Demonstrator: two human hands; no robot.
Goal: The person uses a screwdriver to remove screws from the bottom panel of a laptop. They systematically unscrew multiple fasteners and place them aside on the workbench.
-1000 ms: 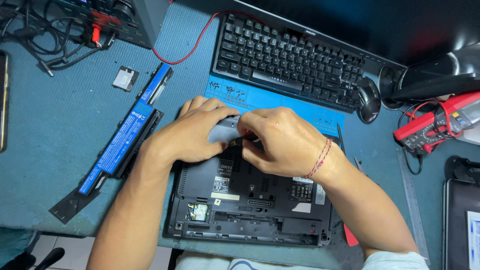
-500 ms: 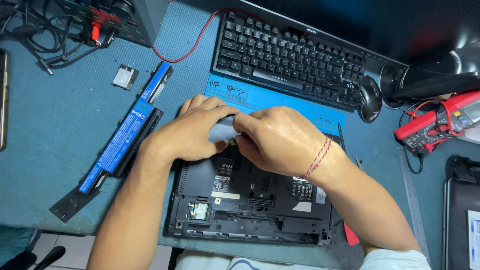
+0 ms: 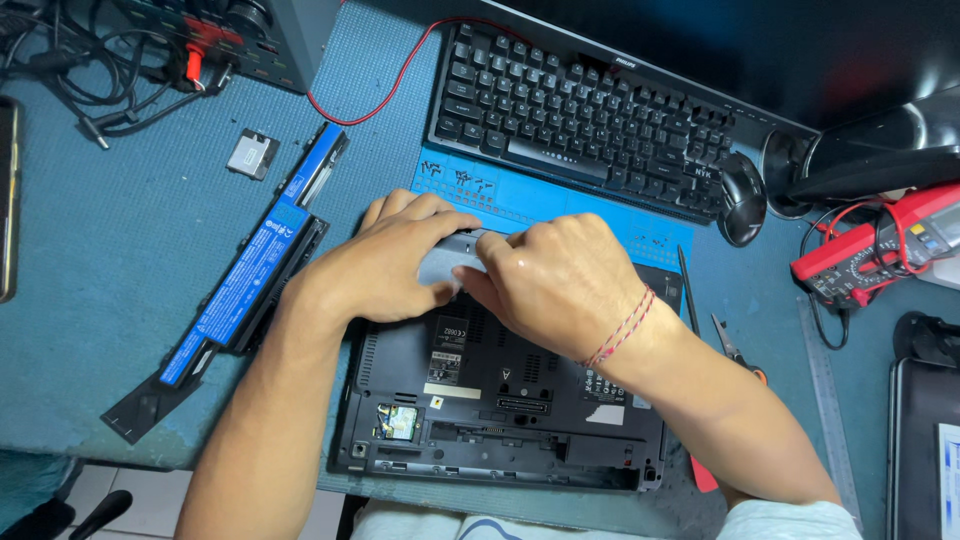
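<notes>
Over the upturned laptop [image 3: 500, 420] on the tabletop [image 3: 120, 260], your left hand [image 3: 385, 265] and right hand [image 3: 560, 285] have fingers clamped on a grey cover panel [image 3: 450, 262] at its far edge; battery [image 3: 255, 265] lies left.

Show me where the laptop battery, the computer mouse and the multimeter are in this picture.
laptop battery [image 3: 250, 275], head view, on the middle of its blue label.
computer mouse [image 3: 741, 198], head view, on the middle of its black back.
multimeter [image 3: 880, 245], head view, on its red casing beside the dial.
</notes>
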